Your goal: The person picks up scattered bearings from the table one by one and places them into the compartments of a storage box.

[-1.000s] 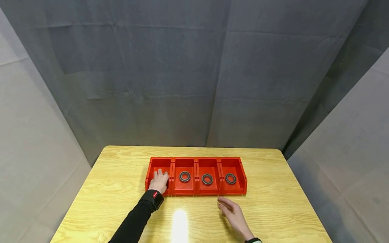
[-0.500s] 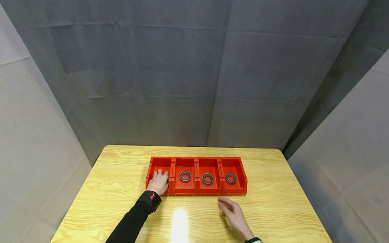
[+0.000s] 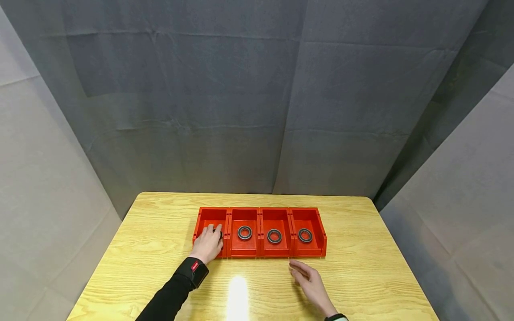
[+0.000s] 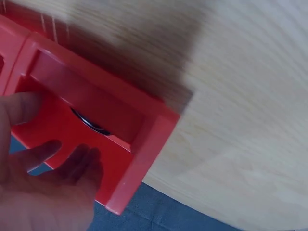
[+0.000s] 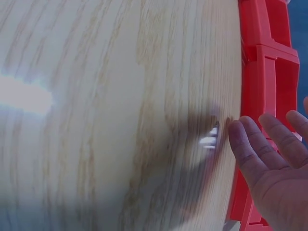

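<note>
Four red plastic bins stand joined in a row. My left hand [image 3: 207,244] reaches over the leftmost bin [image 4: 154,139], its thumb and fingers spread apart. Just the dark edge of a bearing [image 4: 90,122] shows on that bin's floor, partly hidden by the bin wall and apart from the fingers in the left wrist view. Single ring-shaped bearings lie flat in the other bins: the second bin's bearing [image 3: 244,232], the third bin's bearing [image 3: 274,236] and the rightmost bearing [image 3: 305,235]. My right hand [image 5: 279,173], fingers loosely extended and holding nothing, is by the front of the row.
A light wood table [image 3: 361,267] carries the bins near its back edge. Behind it hangs a grey cloth [image 3: 225,111], with pale cloth panels at the left and right sides. A bright light reflection lies on the tabletop between the arms.
The left hand and forearm have drawn back slightly toward the lower left, and more of the bearing's dark edge shows by the fingers. The right hand has barely moved.
</note>
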`<state>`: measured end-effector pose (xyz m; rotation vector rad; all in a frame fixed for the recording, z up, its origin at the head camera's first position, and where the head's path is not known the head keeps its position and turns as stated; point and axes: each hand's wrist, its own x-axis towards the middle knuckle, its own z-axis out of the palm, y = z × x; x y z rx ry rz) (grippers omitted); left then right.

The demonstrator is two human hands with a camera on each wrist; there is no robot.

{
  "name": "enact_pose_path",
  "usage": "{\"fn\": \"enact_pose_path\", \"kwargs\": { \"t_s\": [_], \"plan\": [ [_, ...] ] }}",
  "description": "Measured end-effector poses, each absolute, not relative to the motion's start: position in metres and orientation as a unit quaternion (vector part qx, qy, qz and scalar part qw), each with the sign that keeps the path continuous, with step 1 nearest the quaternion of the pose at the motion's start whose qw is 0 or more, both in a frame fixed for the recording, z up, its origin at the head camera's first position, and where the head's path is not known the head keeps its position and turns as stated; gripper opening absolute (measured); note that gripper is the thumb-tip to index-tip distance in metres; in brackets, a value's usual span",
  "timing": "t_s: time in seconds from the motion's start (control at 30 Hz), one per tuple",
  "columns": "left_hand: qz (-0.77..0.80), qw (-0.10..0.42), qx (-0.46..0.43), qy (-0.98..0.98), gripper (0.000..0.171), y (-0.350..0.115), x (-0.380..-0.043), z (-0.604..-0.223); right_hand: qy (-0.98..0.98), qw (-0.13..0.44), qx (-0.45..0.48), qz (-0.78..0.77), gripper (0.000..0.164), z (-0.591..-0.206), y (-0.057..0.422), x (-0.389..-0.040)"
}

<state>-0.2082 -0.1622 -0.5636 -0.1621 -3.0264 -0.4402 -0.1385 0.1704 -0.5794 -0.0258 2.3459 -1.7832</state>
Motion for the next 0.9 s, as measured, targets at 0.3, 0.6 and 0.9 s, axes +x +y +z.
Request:
{"fn": "enact_pose_path", "kwargs": {
  "t_s": [0.3,0.6,0.9],
  "plan": [
    [-0.174,0.086,-0.059,-0.979,0.045,-0.161,-0.186,-0.564,0.805,0.094,-0.011,-0.586,0.037,-0.582,0.173,-0.14],
    [-0.179,0.121,-0.085,-0.973,0.045,-0.166,-0.165,-0.567,0.807,0.121,-0.026,-0.578,0.04,-0.583,0.175,-0.139],
    [-0.203,0.106,-0.08,-0.97,0.05,-0.167,-0.145,-0.572,0.822,0.104,-0.023,-0.56,0.039,-0.584,0.176,-0.138]
  ]
}}
